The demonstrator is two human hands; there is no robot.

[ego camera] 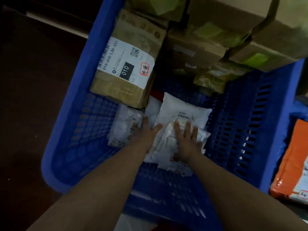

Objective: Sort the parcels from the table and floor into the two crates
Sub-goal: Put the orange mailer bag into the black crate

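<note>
Both my arms reach down into a blue plastic crate [71,130]. My left hand [143,132] lies flat with spread fingers on white soft parcels at the crate's bottom. My right hand [186,135] presses flat on a crumpled white bag parcel [165,145]. A larger white pouch [183,110] with a label lies just beyond the fingers. Another white wrapped parcel [121,127] sits to the left. A brown cardboard box [126,64] with a white shipping label leans against the crate's left wall.
Large cardboard boxes [233,27] with green tape overhang the crate's far end. Small yellowish parcels [210,80] lie deep in the crate. An orange parcel [293,164] lies outside to the right. Dark floor [25,114] runs along the left.
</note>
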